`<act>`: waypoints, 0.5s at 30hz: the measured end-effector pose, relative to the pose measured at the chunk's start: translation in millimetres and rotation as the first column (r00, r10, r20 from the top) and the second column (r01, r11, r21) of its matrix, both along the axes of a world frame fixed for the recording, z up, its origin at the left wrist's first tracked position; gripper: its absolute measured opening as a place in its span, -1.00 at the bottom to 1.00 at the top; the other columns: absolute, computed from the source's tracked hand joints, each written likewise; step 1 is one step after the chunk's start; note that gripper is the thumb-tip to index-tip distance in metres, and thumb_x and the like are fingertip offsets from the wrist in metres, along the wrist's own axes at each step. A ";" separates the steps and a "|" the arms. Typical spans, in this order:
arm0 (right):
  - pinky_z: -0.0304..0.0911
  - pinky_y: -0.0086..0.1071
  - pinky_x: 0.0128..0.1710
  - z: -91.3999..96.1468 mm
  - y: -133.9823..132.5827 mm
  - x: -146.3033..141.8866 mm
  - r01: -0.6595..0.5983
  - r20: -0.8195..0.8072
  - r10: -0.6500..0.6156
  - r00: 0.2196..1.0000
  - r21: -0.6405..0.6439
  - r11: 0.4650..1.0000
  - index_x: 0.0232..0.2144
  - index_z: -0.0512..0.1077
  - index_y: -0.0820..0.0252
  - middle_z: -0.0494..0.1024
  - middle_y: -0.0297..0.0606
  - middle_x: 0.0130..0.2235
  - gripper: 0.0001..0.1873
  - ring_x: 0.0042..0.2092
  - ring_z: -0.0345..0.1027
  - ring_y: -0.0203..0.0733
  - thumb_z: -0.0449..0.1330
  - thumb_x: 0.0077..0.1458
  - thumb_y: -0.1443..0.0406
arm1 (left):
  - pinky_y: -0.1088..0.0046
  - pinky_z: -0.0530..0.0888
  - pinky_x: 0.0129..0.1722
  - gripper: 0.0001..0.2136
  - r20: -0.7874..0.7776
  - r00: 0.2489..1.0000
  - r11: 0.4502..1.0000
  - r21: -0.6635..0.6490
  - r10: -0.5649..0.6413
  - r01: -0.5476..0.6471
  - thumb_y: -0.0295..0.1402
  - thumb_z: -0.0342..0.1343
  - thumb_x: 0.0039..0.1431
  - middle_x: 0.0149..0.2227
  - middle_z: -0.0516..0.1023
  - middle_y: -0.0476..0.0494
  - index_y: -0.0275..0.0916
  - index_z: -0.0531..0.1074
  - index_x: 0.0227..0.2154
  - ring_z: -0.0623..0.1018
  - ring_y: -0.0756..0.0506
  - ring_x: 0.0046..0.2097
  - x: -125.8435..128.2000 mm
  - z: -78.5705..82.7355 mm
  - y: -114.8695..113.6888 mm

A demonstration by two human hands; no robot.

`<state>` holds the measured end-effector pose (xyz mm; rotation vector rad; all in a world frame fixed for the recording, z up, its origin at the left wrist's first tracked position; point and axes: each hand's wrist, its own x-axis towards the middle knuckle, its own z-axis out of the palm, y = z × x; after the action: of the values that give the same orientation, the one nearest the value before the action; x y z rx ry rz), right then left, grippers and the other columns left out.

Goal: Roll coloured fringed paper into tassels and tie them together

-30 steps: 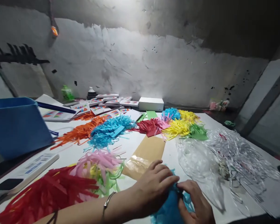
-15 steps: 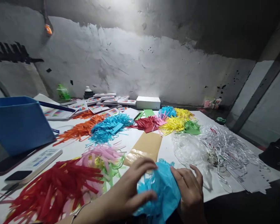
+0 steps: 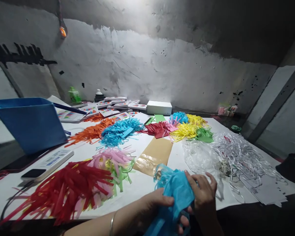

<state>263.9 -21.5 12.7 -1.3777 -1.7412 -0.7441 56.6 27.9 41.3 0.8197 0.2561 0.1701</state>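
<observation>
I see blue tissue [image 3: 180,188] slanting, lower centre, between left hand [image 3: 156,200] and right hand [image 3: 203,195], each grip closed on it.

blue tissue paper [image 3: 180,188] | crumpled, bunched | fringed at far end | gripped between both hands [image 3: 157,199] [image 3: 203,192]

Blue paper [image 3: 179,188] in both hands [image 3: 158,199] [image 3: 203,193]

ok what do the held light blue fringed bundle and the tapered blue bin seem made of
Held light blue fringed bundle: probably mostly matte tissue paper, being thin and creased.
Tapered blue bin: likely smooth, low-sheen plastic, given stiff walls and even colour.
</observation>
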 end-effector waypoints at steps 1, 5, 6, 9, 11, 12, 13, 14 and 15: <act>0.07 0.07 0.12 8.3 -1.7 12.5 0.062 0.054 -0.062 0.997 0.001 0.998 0.06 0.47 0.17 0.53 -0.23 -0.31 -0.52 -0.25 0.45 -0.16 -0.12 0.27 0.48 | 0.46 0.45 -0.41 -0.52 -0.018 1.000 1.000 -0.013 -0.014 0.013 -0.12 0.34 -0.13 -0.43 0.60 -0.20 -0.43 0.60 -0.22 0.54 -0.06 -0.46 6.6 -3.1 -2.8; 0.10 0.22 0.14 54.8 -25.9 57.9 0.397 0.153 -0.425 0.892 0.183 0.899 -0.06 0.55 0.19 0.60 -0.06 -0.11 -0.66 -0.10 0.48 0.03 0.04 0.26 0.44 | 0.54 0.40 -0.55 -0.81 -0.037 0.997 0.998 -0.004 0.061 -0.061 -0.40 0.31 -0.19 -0.58 0.47 -0.03 -0.35 0.51 -0.45 0.42 0.04 -0.60 23.1 -1.2 4.4; 0.10 0.22 0.17 62.5 -33.0 63.3 0.434 0.157 -0.479 0.863 0.252 0.865 -0.04 0.54 0.18 0.59 -0.05 -0.04 -0.67 -0.04 0.48 0.07 0.07 0.25 0.43 | 0.54 0.40 -0.55 -0.80 -0.044 0.995 0.996 0.012 0.090 -0.090 -0.41 0.30 -0.18 -0.56 0.47 -0.01 -0.32 0.48 -0.43 0.42 0.04 -0.59 21.8 2.0 9.9; 0.10 0.12 0.26 55.1 -41.9 57.6 0.363 0.246 -0.424 0.872 0.255 0.896 0.25 0.30 0.26 0.46 0.00 0.18 -0.42 0.18 0.37 0.11 -0.01 0.20 0.53 | 0.57 0.38 -0.60 -0.75 -0.125 0.974 0.972 0.163 0.190 -0.168 -0.38 0.28 -0.14 -0.54 0.49 -0.03 -0.29 0.42 -0.35 0.41 0.04 -0.60 -0.1 11.4 32.8; 0.15 0.04 0.27 23.3 -34.6 38.8 0.225 0.300 -0.236 0.924 0.071 0.972 0.38 0.02 0.32 0.38 0.02 0.24 -0.24 0.29 0.23 0.05 -0.12 0.13 0.62 | 0.61 0.31 -0.65 -0.73 -0.184 0.947 0.942 0.263 0.262 -0.209 -0.38 0.25 -0.09 -0.55 0.50 -0.04 -0.31 0.41 -0.29 0.39 0.05 -0.62 -28.7 13.9 52.0; 0.17 0.02 0.26 2.5 -28.1 27.2 0.144 0.305 -0.123 0.944 -0.047 0.988 0.39 -0.04 0.31 0.37 -0.01 0.25 -0.20 0.31 0.19 0.01 -0.16 0.10 0.65 | 0.63 0.27 -0.67 -0.72 -0.219 0.929 0.926 0.302 0.298 -0.225 -0.39 0.23 -0.05 -0.55 0.51 -0.04 -0.31 0.40 -0.24 0.37 0.06 -0.63 -45.9 13.4 61.9; 0.23 -0.03 0.23 -19.2 -21.0 15.3 0.069 0.303 -0.026 0.953 -0.134 0.989 0.39 -0.04 0.30 0.40 -0.04 0.23 -0.19 0.29 0.23 -0.03 -0.17 0.10 0.65 | 0.63 0.25 -0.67 -0.71 -0.272 0.899 0.901 0.365 0.344 -0.234 -0.40 0.20 -0.01 -0.54 0.51 -0.03 -0.31 0.40 -0.18 0.37 0.05 -0.63 -63.8 11.8 71.3; 0.29 -0.10 0.20 -40.0 -14.0 3.9 -0.002 0.285 0.059 0.957 -0.197 0.980 0.37 0.05 0.27 0.45 -0.10 0.20 -0.20 0.26 0.29 -0.07 -0.17 0.08 0.65 | 0.61 0.28 -0.65 -0.70 -0.339 0.843 0.842 0.493 0.417 -0.219 -0.38 0.17 0.03 -0.51 0.52 -0.03 -0.29 0.39 -0.13 0.39 0.03 -0.61 -81.4 9.1 79.3; 0.32 -0.14 0.18 -58.3 -7.8 -6.3 -0.065 0.250 0.129 0.959 -0.249 0.966 0.32 0.16 0.23 0.49 -0.16 0.17 -0.23 0.23 0.33 -0.11 -0.14 0.09 0.65 | 0.55 0.37 -0.57 -0.67 -0.372 0.779 0.748 0.639 0.504 -0.179 -0.35 0.16 0.06 -0.44 0.56 -0.08 -0.28 0.38 -0.09 0.47 -0.03 -0.53 -97.8 5.6 85.4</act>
<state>257.7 -29.4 -45.6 -1.3850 -2.1526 -0.7072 -41.2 113.3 46.9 1.4232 0.9308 0.4006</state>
